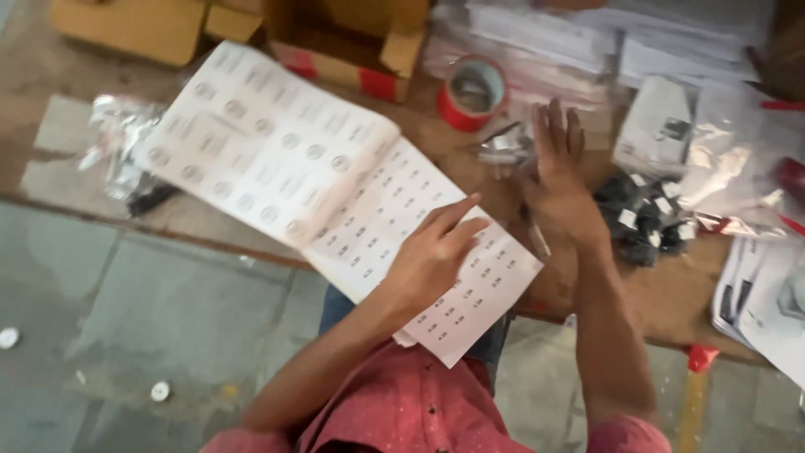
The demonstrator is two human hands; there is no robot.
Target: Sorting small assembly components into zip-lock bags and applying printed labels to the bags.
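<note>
While the left hand [432,256] is resting with fingers loosely spread on the white label sheet [402,243], whose long axis is running diagonally off the table edge, the right hand [558,180] is hovering open-fingered, gripping nothing, just beside the small clear packets [503,149].

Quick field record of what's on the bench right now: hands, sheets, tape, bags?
left hand: fingertips on the lower sticker sheet, holds nothing
right hand: open, flat, beside small clear bag; contact unclear
upper sheet: round labels, overlaps the lower one
tape roll: red, on table above the right hand
black parts: pile right of the right hand
cardboard box: open, far edge
</note>
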